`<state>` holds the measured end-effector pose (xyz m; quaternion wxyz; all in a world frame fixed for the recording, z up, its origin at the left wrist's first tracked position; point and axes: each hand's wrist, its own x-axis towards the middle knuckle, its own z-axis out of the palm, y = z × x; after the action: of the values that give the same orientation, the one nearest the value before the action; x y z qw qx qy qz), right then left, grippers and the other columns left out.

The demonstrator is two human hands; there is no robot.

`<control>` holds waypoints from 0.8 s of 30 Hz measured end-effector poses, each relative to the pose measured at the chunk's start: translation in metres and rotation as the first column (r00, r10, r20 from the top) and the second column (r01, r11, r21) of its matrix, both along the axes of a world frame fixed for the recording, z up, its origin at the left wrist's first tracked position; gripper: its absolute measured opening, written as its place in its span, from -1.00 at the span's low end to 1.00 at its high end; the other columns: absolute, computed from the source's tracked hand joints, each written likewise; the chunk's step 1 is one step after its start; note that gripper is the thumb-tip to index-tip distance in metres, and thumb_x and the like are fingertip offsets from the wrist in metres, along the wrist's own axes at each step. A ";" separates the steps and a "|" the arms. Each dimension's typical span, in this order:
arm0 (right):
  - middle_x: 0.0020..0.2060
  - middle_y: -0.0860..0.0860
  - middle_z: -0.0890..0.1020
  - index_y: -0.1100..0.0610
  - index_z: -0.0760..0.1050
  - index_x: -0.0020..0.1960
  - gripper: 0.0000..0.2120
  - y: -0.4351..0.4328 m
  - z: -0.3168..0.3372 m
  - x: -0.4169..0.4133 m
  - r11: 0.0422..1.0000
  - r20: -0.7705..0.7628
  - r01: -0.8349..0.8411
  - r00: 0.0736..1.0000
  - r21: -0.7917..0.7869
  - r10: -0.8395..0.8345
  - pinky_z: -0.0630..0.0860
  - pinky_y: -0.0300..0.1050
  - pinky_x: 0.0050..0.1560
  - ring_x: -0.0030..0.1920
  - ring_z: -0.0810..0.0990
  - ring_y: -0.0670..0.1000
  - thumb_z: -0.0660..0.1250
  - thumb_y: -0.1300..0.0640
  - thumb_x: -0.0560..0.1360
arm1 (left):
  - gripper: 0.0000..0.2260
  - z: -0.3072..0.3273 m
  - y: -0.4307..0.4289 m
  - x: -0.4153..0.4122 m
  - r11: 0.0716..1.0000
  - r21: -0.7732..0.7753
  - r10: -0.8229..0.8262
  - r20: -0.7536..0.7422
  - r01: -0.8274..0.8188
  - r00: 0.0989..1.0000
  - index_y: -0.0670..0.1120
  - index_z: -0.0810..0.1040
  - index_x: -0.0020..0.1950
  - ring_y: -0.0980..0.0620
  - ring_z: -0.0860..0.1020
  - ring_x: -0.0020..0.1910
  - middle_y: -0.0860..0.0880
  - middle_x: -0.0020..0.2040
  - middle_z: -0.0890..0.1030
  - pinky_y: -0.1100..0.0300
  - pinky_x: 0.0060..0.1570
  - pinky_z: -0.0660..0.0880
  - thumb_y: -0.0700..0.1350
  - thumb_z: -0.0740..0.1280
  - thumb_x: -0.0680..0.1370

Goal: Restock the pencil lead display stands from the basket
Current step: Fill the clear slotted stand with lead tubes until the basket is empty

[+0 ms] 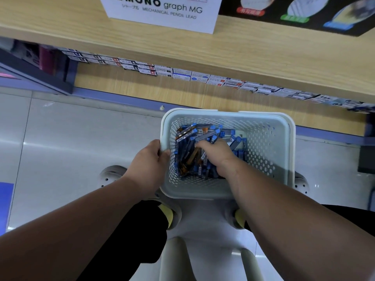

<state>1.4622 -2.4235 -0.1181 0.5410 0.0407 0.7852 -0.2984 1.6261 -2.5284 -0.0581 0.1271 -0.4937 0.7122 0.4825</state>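
Observation:
A white perforated basket [269, 151] sits below me on a pale stool, holding several blue and orange pencil lead cases [188, 138]. My left hand [148, 161] grips the basket's left rim, thumb over the edge. My right hand [215, 157] reaches down into the pile of cases with its fingers buried among them; whether it holds any is hidden. A white MONO graph MG lead display stand [162, 15] stands on the wooden shelf above.
The wooden shelf [81, 23] runs across the top, with a black display [294, 15] at its right. A lower shelf carries a row of small boxes [182, 75]. A pale stool [203, 240] and grey tiled floor [71, 142] lie below.

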 end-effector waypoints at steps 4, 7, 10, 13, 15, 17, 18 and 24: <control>0.44 0.15 0.37 0.21 0.25 0.51 -0.35 0.007 0.007 -0.007 0.999 0.075 0.013 0.997 -0.046 -0.010 0.34 0.11 0.25 0.36 0.41 0.20 0.38 -0.05 0.56 | -0.78 0.002 -0.001 -0.002 1.000 -0.011 -0.026 0.026 0.026 0.999 -0.05 0.36 -0.15 -0.04 0.50 -0.29 -0.07 -0.25 0.53 0.08 -0.31 0.41 -0.01 0.19 0.67; 0.51 0.13 0.32 0.21 0.21 0.56 -0.26 0.012 0.015 -0.010 0.998 0.080 -0.016 0.997 -0.066 0.021 0.30 0.15 0.34 0.47 0.32 0.21 0.41 -0.08 0.53 | -0.75 0.004 -0.002 -0.003 0.999 -0.018 -0.034 0.032 0.034 0.999 -0.09 0.35 -0.16 -0.08 0.49 -0.30 -0.08 -0.26 0.51 0.09 -0.34 0.38 -0.01 0.19 0.67; 0.24 0.19 0.55 0.21 0.47 0.29 -0.56 0.015 0.025 -0.012 0.994 0.029 -0.059 0.998 -0.087 0.061 0.39 0.19 0.26 0.24 0.49 0.17 0.40 -0.02 0.53 | -0.74 0.005 -0.003 -0.003 0.998 -0.030 -0.045 0.052 0.047 0.998 -0.12 0.35 -0.16 -0.10 0.48 -0.27 -0.09 -0.25 0.51 0.08 -0.31 0.36 -0.01 0.21 0.67; 0.17 0.22 0.54 0.27 0.45 0.26 -0.63 0.020 0.033 -0.014 0.994 0.000 -0.055 0.998 -0.095 0.055 0.37 0.20 0.33 0.20 0.50 0.18 0.37 0.06 0.58 | -0.77 0.005 -0.003 -0.004 0.999 -0.029 -0.019 0.067 0.021 0.998 -0.12 0.41 -0.13 -0.15 0.53 -0.18 -0.09 -0.21 0.54 0.02 -0.17 0.45 -0.01 0.23 0.65; 0.16 0.18 0.53 0.21 0.41 0.24 -0.63 0.022 0.035 -0.014 0.994 -0.022 -0.049 0.999 -0.096 0.047 0.39 0.16 0.28 0.20 0.49 0.18 0.38 0.01 0.56 | -0.84 0.007 -0.002 -0.003 0.996 -0.089 0.011 0.060 -0.006 0.998 -0.09 0.50 0.02 -0.13 0.56 -0.10 -0.06 -0.10 0.58 0.03 -0.09 0.49 0.00 0.28 0.61; 0.06 0.11 0.54 0.19 0.39 0.19 -0.64 0.022 0.040 -0.015 0.992 -0.033 -0.042 0.999 -0.120 0.038 0.42 0.13 0.23 0.16 0.51 0.17 0.39 -0.01 0.55 | -0.74 0.014 0.000 -0.001 0.959 -0.280 0.034 -0.015 -0.036 0.999 -0.05 0.52 0.22 -0.10 0.56 -0.04 -0.05 0.06 0.56 0.05 -0.01 0.51 -0.02 0.35 0.56; 0.03 0.09 0.54 0.18 0.38 0.18 -0.63 0.023 0.041 -0.014 0.991 -0.023 -0.034 0.999 -0.130 0.031 0.42 0.11 0.21 0.14 0.51 0.15 0.40 -0.02 0.53 | -0.71 0.019 0.001 -0.002 0.922 -0.384 0.008 -0.087 -0.041 0.996 -0.06 0.51 0.25 -0.10 0.55 -0.05 -0.06 0.09 0.53 0.04 -0.02 0.52 -0.05 0.38 0.55; -0.06 0.08 0.66 0.09 0.47 0.04 -0.81 0.020 0.059 -0.011 0.939 0.167 0.200 0.973 -0.282 -0.157 0.59 0.15 0.10 -0.02 0.65 0.09 0.44 0.08 0.52 | -0.73 0.036 0.017 -0.029 0.982 -0.145 -0.137 -0.095 0.122 0.986 0.00 0.53 0.30 -0.02 0.57 -0.02 0.02 0.10 0.60 0.15 0.04 0.48 -0.04 0.33 0.60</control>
<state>1.4514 -2.4037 -0.0591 0.5662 0.0513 0.6841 -0.4570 1.5972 -2.5113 -0.0220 0.0862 -0.4279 0.7804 0.4477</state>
